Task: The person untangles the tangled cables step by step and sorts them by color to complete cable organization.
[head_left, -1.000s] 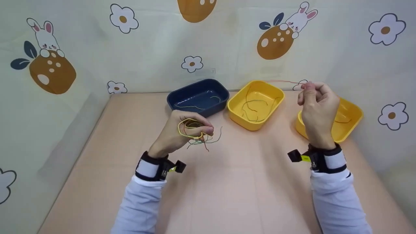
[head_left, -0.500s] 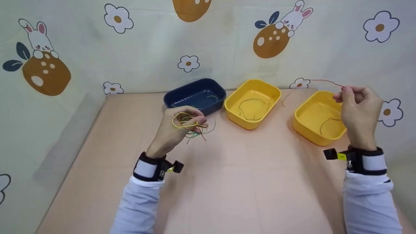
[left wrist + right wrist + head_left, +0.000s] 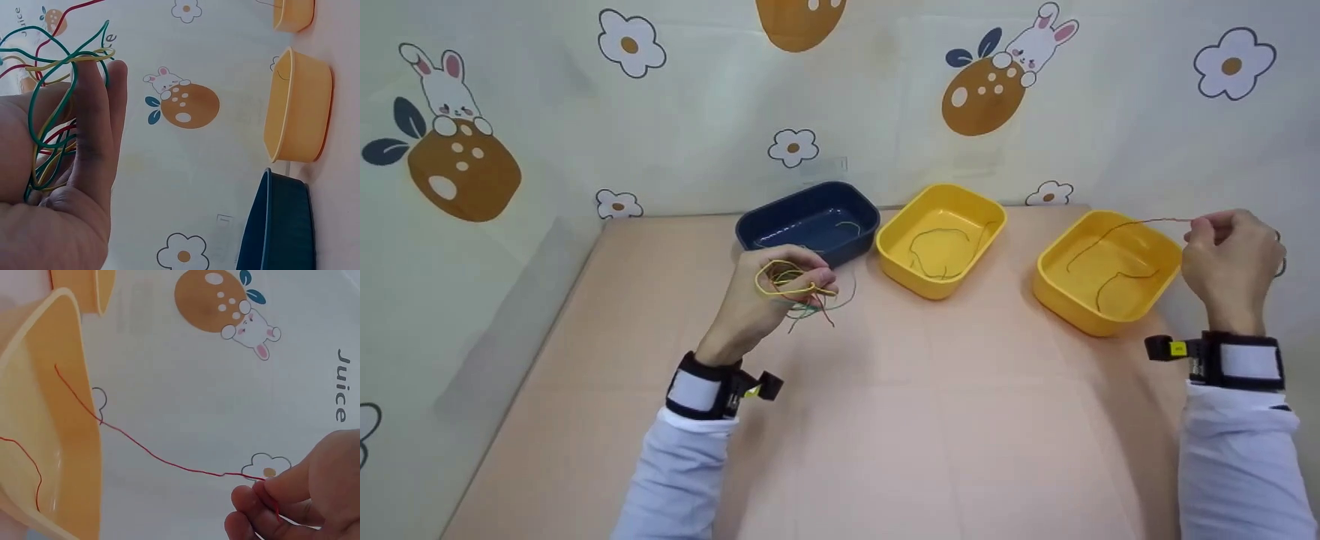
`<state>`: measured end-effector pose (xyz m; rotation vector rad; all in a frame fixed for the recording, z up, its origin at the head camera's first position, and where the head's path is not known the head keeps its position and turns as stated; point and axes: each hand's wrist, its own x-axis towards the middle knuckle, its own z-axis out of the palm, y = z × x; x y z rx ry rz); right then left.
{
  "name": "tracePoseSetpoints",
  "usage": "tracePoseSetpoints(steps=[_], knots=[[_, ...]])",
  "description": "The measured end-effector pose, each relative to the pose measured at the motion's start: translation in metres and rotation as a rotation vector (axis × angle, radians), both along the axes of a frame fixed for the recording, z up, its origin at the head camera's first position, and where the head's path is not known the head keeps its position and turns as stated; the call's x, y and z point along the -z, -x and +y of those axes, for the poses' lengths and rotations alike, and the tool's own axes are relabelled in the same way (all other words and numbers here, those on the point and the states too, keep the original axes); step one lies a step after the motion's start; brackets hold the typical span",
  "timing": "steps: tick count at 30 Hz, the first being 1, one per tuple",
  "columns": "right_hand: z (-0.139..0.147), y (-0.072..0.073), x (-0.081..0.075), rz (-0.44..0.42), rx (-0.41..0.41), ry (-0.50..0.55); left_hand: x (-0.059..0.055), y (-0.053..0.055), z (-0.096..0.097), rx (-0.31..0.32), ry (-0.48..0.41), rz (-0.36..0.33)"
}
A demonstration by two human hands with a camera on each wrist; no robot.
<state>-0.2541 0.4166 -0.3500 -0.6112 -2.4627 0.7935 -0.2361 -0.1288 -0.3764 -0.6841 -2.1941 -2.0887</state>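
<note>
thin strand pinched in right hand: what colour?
Red; the thin strand in the right hand shows best in the right wrist view.

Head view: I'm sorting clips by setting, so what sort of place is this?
Probably an indoor tabletop workspace, though the wider room is out of view: a peach-coloured tabletop, a cartoon-printed backdrop behind it, and three open bins holding thin strands.

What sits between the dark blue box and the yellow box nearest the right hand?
Another yellow box stands between them, with thin threads inside it; the head view shows this.
</note>
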Motion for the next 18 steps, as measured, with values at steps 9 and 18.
tracePoseSetpoints(steps=[9,18], knots=[[0.032,0.027,0.037,-0.263,-0.253,-0.044,0.001,-0.001,0.003,0.008,0.009,-0.014],[0.030,0.045,0.048,-0.355,-0.295,-0.037,0.003,0.000,0.007,0.022,-0.004,-0.027]])
